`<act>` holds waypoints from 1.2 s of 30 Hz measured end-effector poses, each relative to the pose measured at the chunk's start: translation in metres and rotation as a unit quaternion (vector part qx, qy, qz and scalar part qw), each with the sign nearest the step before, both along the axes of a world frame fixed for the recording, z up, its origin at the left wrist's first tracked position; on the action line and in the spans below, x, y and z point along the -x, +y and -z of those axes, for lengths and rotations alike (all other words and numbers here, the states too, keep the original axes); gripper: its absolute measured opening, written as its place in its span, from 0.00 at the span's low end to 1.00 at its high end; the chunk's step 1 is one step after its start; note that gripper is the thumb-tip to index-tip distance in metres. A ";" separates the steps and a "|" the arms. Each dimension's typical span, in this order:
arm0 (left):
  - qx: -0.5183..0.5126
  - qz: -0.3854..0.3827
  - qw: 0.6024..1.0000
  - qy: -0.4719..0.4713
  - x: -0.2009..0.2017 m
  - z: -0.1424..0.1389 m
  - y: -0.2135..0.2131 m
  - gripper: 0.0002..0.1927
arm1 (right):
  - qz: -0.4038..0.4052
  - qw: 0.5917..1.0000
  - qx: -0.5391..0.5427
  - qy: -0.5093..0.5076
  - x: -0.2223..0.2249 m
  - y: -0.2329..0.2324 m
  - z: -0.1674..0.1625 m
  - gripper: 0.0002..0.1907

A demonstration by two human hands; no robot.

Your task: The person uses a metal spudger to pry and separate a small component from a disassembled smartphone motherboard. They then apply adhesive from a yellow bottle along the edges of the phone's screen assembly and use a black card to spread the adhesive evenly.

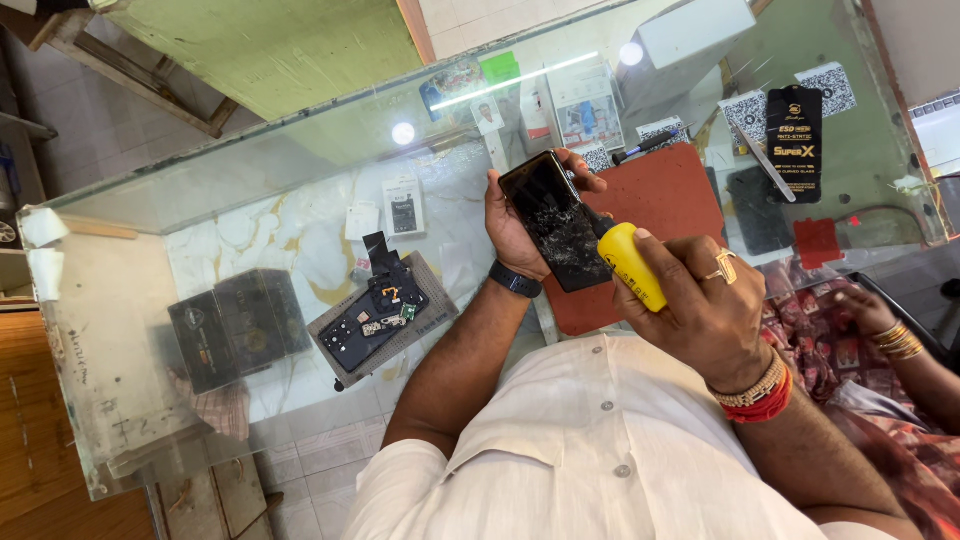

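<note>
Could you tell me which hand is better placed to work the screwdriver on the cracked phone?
The right hand, probably: it already grips the yellow screwdriver with its tip against the phone, while the left hand is occupied holding that phone up.

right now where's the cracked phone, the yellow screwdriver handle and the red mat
phone (556, 222), head view, middle of its cracked screen
screwdriver handle (630, 263), head view, yellow grip above the right hand's fingers
red mat (672, 195), head view, bare part right of the phone
</note>
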State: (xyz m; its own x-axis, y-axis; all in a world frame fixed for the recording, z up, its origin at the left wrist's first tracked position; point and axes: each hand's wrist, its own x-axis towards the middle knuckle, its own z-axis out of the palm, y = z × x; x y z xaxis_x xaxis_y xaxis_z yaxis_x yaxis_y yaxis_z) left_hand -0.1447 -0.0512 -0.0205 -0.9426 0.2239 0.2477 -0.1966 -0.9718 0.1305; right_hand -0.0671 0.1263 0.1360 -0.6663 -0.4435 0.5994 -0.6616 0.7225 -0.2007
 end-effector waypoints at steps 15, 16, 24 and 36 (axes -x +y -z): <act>-0.029 0.012 1.000 0.000 0.001 0.007 -0.001 0.43 | 0.004 1.000 -0.012 -0.007 0.000 0.001 0.000 0.22; -0.034 0.015 0.999 -0.002 0.001 0.007 -0.001 0.43 | 0.004 1.000 -0.013 -0.008 -0.001 0.001 -0.001 0.22; -0.038 0.012 0.999 0.009 0.001 0.005 -0.002 0.43 | 0.000 1.000 -0.019 -0.017 -0.003 0.000 -0.004 0.22; -0.064 0.029 0.997 -0.013 -0.002 0.006 -0.001 0.42 | 0.009 1.000 -0.023 -0.019 -0.007 0.001 -0.001 0.22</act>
